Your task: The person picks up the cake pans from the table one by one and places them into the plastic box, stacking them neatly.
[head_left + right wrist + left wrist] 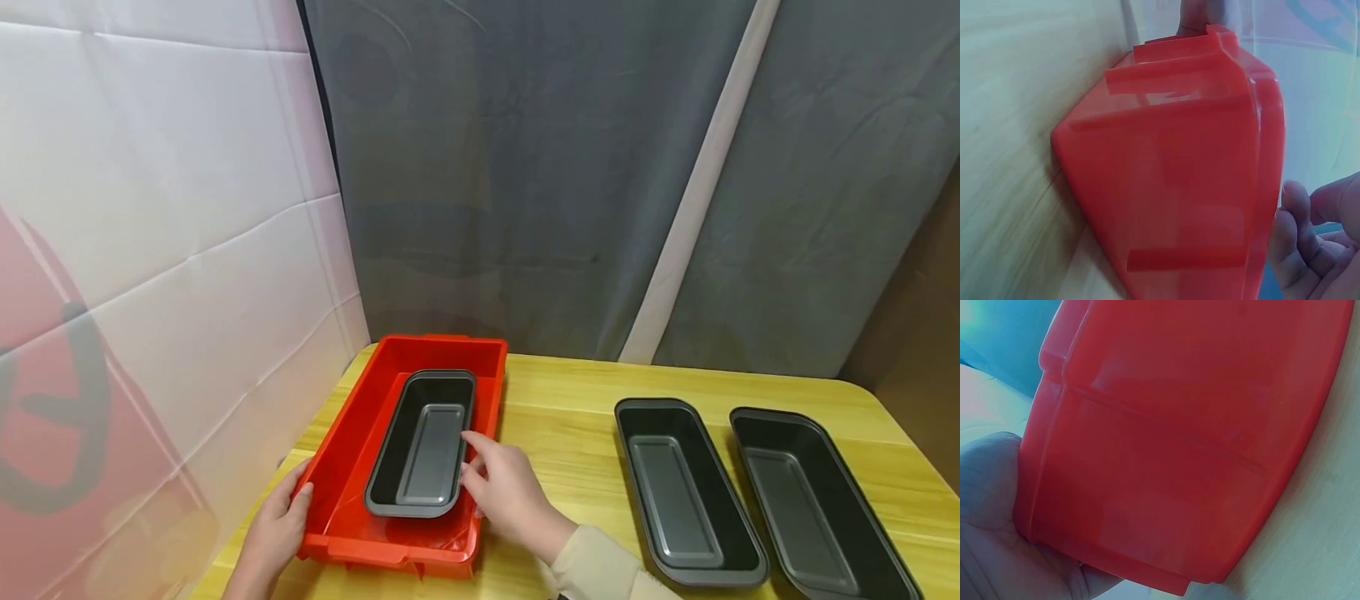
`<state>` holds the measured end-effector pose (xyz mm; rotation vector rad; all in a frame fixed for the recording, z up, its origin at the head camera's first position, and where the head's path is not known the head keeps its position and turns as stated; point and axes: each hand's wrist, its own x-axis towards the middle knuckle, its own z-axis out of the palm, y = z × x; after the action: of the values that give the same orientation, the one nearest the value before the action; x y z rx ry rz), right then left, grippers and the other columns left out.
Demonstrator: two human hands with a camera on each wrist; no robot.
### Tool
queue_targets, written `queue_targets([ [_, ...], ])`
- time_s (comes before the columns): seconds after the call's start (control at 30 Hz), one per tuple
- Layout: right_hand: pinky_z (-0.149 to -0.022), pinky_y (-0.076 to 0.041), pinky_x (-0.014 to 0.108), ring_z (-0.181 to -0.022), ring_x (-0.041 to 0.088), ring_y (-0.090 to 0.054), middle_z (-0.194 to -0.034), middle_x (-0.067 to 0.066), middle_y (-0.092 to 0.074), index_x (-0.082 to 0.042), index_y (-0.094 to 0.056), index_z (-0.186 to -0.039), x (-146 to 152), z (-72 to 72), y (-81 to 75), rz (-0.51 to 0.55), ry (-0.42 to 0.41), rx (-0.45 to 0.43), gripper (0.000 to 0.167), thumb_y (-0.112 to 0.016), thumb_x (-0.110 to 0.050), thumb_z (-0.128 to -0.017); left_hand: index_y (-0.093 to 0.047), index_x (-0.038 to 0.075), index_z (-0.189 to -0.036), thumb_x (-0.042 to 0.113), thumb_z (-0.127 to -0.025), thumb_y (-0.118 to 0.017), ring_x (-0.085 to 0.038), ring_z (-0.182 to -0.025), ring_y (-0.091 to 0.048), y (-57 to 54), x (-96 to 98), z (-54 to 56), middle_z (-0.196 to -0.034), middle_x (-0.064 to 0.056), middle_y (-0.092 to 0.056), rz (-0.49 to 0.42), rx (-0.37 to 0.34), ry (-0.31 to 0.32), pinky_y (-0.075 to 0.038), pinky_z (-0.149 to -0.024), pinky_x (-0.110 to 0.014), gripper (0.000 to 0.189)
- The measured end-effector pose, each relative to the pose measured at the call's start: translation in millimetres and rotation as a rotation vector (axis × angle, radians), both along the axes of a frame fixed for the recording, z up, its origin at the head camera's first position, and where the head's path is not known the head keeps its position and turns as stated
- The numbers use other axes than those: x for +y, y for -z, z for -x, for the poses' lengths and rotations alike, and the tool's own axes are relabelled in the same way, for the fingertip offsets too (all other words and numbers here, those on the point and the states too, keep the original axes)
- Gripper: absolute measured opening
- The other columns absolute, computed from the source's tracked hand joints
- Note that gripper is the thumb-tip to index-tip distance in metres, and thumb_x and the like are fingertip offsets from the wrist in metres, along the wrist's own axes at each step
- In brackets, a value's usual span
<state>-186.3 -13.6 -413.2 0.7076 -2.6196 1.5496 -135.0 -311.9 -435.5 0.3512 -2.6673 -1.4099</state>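
Note:
A red plastic bin [341,467] sits at the left of the table, with a dark grey loaf pan [431,450] inside it. My left hand [273,527] grips the bin's left rim near its front corner; the left wrist view shows that hand [997,519] at the red wall. Over the bin's right rim, my right hand [513,492] has bent fingers beside the pan's right edge. Thumb and index finger stand apart there. In the right wrist view these fingers [1297,240] show just past the red rim, and the pan is hidden.
Two more dark grey loaf pans, a nearer one [675,492] and one farther right [813,508], lie side by side on the yellow wooden table [562,383]. A white printed cloth [187,192] hangs at the left. A grey curtain [510,183] stands behind.

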Motion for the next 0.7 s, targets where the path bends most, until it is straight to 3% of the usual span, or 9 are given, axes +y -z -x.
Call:
queue_targets([
  [0.23, -0.049, -0.043, 0.019, -0.05, -0.001, -0.047, -0.072, -0.011, -0.06, -0.001, -0.06, -0.129, 19, -3.7, -2.8, -0.074, 0.047, 0.149, 0.04, -0.062, -0.006, -0.09, -0.03, -0.004, -0.149, 0.013, -0.106, -0.036, -0.035, -0.103, -0.06, 0.3, -1.0, -0.8, -0.137, -0.034, -0.045, 0.002, -0.007, -0.006, -0.053, -0.075, -0.027, 0.047],
  [0.43, -0.046, -0.043, 0.02, -0.054, -0.001, -0.051, -0.079, -0.006, -0.069, -0.001, -0.058, -0.132, 39, -9.3, -5.2, -0.091, 0.052, 0.158, 0.039, -0.056, -0.004, -0.093, -0.03, -0.004, -0.149, 0.014, -0.106, -0.036, -0.036, -0.105, -0.059, 1.5, -1.3, 0.1, -0.138, -0.034, -0.044, 0.006, -0.004, -0.003, -0.052, -0.073, -0.023, 0.047],
  [0.7, -0.043, -0.042, 0.021, -0.045, -0.002, -0.047, -0.08, -0.005, -0.07, -0.006, -0.059, -0.132, 66, -17.0, -4.5, -0.118, 0.06, 0.175, 0.037, -0.056, -0.005, -0.095, -0.028, -0.004, -0.149, 0.012, -0.105, -0.036, -0.037, -0.106, -0.059, 1.8, -0.9, 1.0, -0.138, -0.034, -0.044, 0.005, -0.017, 0.003, -0.055, -0.077, -0.029, 0.047],
])
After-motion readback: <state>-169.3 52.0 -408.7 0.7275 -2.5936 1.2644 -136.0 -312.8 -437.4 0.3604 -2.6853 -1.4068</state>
